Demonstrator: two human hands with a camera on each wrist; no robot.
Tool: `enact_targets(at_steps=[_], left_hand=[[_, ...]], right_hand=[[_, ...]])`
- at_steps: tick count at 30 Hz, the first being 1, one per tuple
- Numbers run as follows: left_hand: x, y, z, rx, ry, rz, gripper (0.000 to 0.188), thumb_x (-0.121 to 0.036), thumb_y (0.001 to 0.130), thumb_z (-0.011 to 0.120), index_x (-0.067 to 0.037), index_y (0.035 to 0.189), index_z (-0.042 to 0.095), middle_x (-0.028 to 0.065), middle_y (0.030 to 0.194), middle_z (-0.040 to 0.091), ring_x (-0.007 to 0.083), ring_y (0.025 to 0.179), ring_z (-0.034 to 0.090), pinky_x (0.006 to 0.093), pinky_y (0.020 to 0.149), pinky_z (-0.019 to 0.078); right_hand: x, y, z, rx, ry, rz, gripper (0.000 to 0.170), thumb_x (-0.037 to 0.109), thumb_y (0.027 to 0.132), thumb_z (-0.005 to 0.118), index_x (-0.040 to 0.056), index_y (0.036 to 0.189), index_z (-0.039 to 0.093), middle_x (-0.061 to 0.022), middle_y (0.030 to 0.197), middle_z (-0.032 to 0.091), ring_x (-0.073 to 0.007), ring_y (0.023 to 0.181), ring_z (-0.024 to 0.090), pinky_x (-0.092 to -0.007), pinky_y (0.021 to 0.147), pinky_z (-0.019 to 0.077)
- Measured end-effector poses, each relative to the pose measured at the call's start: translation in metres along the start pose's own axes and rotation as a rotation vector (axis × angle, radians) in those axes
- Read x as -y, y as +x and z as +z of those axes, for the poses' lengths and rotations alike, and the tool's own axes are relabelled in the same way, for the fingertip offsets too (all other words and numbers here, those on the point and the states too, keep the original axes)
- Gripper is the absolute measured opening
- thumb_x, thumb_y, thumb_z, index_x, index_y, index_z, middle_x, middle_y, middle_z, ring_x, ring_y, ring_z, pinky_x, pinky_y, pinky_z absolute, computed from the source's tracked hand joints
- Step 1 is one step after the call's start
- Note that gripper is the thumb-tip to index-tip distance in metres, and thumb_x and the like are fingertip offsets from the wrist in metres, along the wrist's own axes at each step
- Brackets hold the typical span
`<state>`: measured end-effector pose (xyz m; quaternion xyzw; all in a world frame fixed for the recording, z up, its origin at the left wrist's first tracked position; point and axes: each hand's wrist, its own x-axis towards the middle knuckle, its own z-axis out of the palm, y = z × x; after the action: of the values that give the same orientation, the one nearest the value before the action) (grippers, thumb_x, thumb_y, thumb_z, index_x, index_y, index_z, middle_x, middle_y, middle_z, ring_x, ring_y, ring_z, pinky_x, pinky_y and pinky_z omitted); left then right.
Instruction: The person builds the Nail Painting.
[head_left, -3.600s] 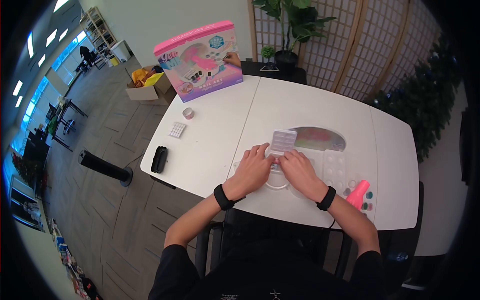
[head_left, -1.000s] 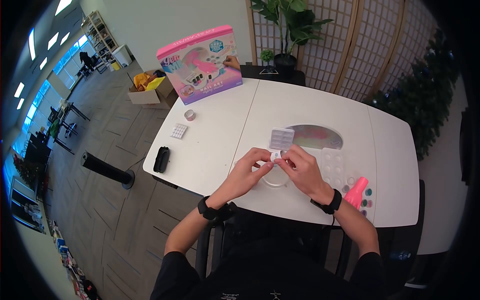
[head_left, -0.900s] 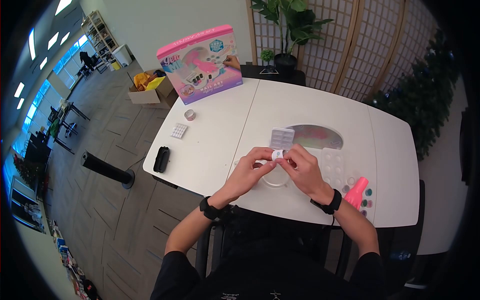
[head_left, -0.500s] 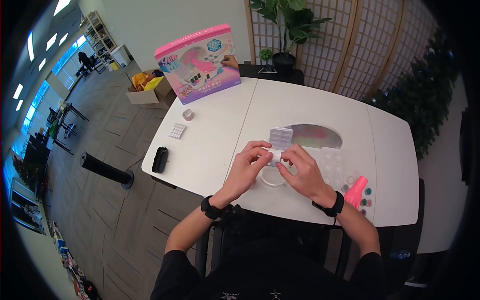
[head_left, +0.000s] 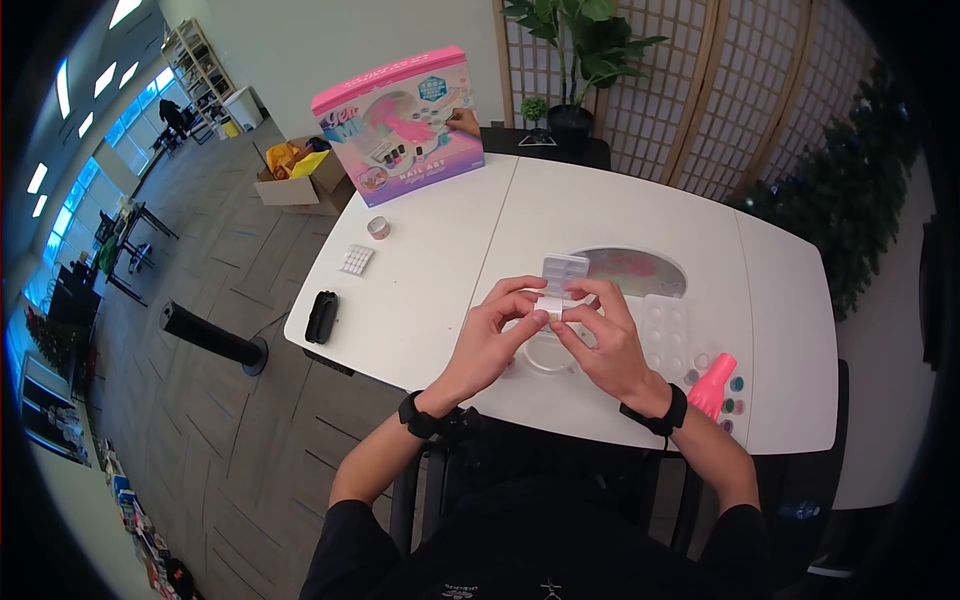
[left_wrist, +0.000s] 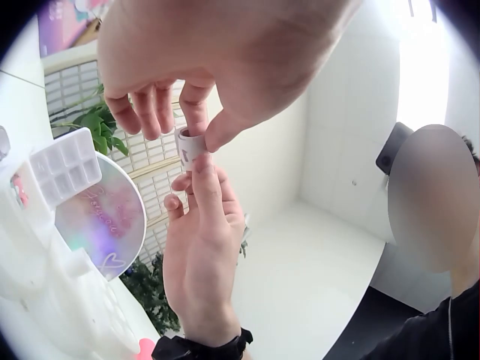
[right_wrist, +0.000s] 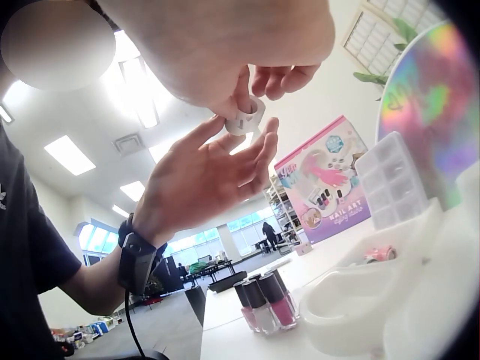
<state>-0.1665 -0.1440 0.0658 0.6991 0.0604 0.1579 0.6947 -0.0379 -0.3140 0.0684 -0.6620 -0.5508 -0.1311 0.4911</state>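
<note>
I find the small white roll (left_wrist: 187,152) raised above the table (head_left: 420,275), between my left hand (head_left: 488,338) and right hand (head_left: 612,348), both pinching it, its open ends facing roughly left and right.

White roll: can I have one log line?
left hand: holds roll | right hand: holds roll | pink box: stands on table

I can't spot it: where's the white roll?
In the head view, just right of centre, the white roll is held between the left hand and right hand.
</note>
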Motion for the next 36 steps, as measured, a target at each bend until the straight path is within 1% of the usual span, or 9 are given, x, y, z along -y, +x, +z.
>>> enact_targets(at_steps=[3, 6, 12, 15, 21, 24, 27, 29, 36], left_hand=[[0.004, 0.001, 0.000, -0.020, 0.007, 0.031, 0.015, -0.011, 0.108, 0.067, 0.000, 0.102, 0.076, 0.0087, 0.155, 0.051, 0.0150, 0.129, 0.061, 0.0359, 0.111, 0.0491], [0.004, 0.002, 0.001, -0.054, -0.005, 0.021, 0.019, -0.012, 0.109, 0.066, 0.000, 0.099, 0.075, 0.0080, 0.153, 0.053, 0.0148, 0.127, 0.061, 0.0349, 0.108, 0.0502], [0.002, 0.004, 0.002, -0.089, -0.062, 0.012, 0.023, -0.016, 0.110, 0.065, -0.001, 0.096, 0.076, 0.0066, 0.149, 0.057, 0.0139, 0.125, 0.061, 0.0353, 0.109, 0.0491], [0.004, 0.005, 0.004, -0.089, -0.089, 0.014, 0.025, -0.020, 0.111, 0.065, -0.002, 0.097, 0.076, 0.0069, 0.148, 0.058, 0.0145, 0.125, 0.061, 0.0370, 0.112, 0.0463], [0.001, 0.003, 0.007, -0.064, -0.117, -0.019, 0.024, -0.021, 0.111, 0.064, -0.003, 0.103, 0.079, 0.0072, 0.148, 0.059, 0.0157, 0.127, 0.060, 0.0392, 0.116, 0.0428], [-0.001, -0.001, 0.005, -0.020, -0.133, -0.030, 0.017, -0.015, 0.109, 0.066, -0.003, 0.109, 0.079, 0.0073, 0.152, 0.055, 0.0165, 0.130, 0.060, 0.0398, 0.116, 0.0445], [-0.004, -0.003, 0.009, 0.009, -0.122, -0.006, 0.014, -0.010, 0.106, 0.069, -0.002, 0.113, 0.078, 0.0078, 0.156, 0.051, 0.0174, 0.132, 0.060, 0.0388, 0.115, 0.0473], [0.002, -0.002, 0.007, 0.020, -0.118, 0.002, 0.015, -0.011, 0.105, 0.072, -0.001, 0.115, 0.077, 0.0082, 0.158, 0.049, 0.0178, 0.132, 0.061, 0.0367, 0.114, 0.0499], [0.008, 0.001, 0.008, -0.012, -0.029, 0.049, 0.015, -0.012, 0.107, 0.071, 0.000, 0.111, 0.078, 0.0086, 0.151, 0.055, 0.0146, 0.126, 0.062, 0.0332, 0.107, 0.0505]], right_hand=[[-0.005, 0.002, -0.003, 0.084, 0.011, -0.061, 0.017, 0.012, 0.093, 0.084, 0.0013, 0.102, 0.073, -0.0109, 0.120, 0.075, -0.0296, 0.107, 0.070, -0.0404, 0.089, 0.0563], [-0.007, -0.003, -0.005, 0.162, 0.127, 0.051, 0.019, 0.010, 0.094, 0.082, 0.0000, 0.107, 0.073, -0.0118, 0.124, 0.075, -0.0297, 0.109, 0.070, -0.0409, 0.092, 0.0567], [0.001, -0.002, -0.005, 0.192, 0.291, 0.198, 0.024, 0.001, 0.094, 0.077, -0.0015, 0.117, 0.071, -0.0118, 0.116, 0.074, -0.0286, 0.108, 0.070, -0.0389, 0.094, 0.0573], [0.003, -0.001, -0.003, 0.168, 0.310, 0.235, 0.026, 0.000, 0.093, 0.079, -0.0013, 0.118, 0.071, -0.0108, 0.112, 0.074, -0.0261, 0.104, 0.071, -0.0368, 0.090, 0.0582], [-0.006, -0.005, 0.000, 0.105, 0.270, 0.255, 0.015, 0.004, 0.092, 0.083, -0.0014, 0.103, 0.073, -0.0082, 0.108, 0.074, -0.0238, 0.094, 0.071, -0.0355, 0.081, 0.0578], [-0.007, -0.005, -0.006, 0.142, 0.243, 0.265, 0.011, 0.002, 0.093, 0.083, -0.0012, 0.100, 0.074, -0.0103, 0.113, 0.075, -0.0224, 0.098, 0.071, -0.0347, 0.090, 0.0558], [-0.007, -0.004, -0.002, 0.054, 0.267, 0.204, 0.017, 0.008, 0.095, 0.084, -0.0021, 0.094, 0.071, -0.0085, 0.110, 0.073, -0.0236, 0.097, 0.070, -0.0354, 0.083, 0.0557], [-0.006, -0.003, -0.003, 0.055, 0.291, 0.229, 0.017, 0.010, 0.096, 0.083, -0.0021, 0.094, 0.070, -0.0083, 0.113, 0.072, -0.0237, 0.098, 0.069, -0.0355, 0.085, 0.0554], [-0.008, -0.003, -0.007, 0.099, 0.309, 0.261, 0.019, 0.014, 0.102, 0.077, -0.0018, 0.095, 0.070, -0.0094, 0.117, 0.069, -0.0243, 0.103, 0.069, -0.0347, 0.090, 0.0553]])
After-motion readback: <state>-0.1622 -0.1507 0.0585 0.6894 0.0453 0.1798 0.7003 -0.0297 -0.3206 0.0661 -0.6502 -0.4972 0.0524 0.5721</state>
